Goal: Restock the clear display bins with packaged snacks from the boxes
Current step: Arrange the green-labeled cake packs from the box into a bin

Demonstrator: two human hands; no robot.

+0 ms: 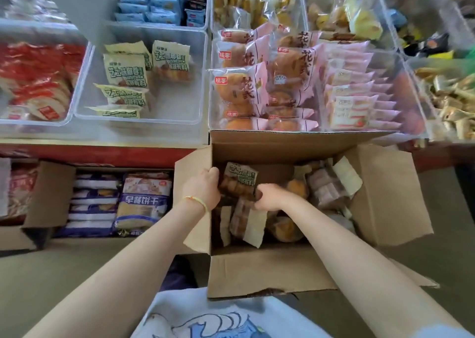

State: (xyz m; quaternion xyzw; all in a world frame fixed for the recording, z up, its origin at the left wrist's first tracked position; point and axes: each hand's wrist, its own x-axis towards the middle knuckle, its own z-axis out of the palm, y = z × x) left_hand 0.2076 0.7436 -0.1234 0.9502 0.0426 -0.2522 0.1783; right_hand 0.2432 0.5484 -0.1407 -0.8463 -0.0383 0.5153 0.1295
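Both bare forearms reach into an open cardboard box (282, 268), left hand (203, 188) and right hand (270, 196) gripping one yellow snack packet (240, 180) at its far left corner, while the matching clear bin (144, 80) above remains mostly unfilled.

"早餐饼干" on blue biscuit pack (143, 204)

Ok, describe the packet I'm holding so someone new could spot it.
Find the open cardboard box on the floor below the bins. Inside at its upper left, the left hand and right hand grip one pale yellow packet with dark lettering, raised above the packets beneath.
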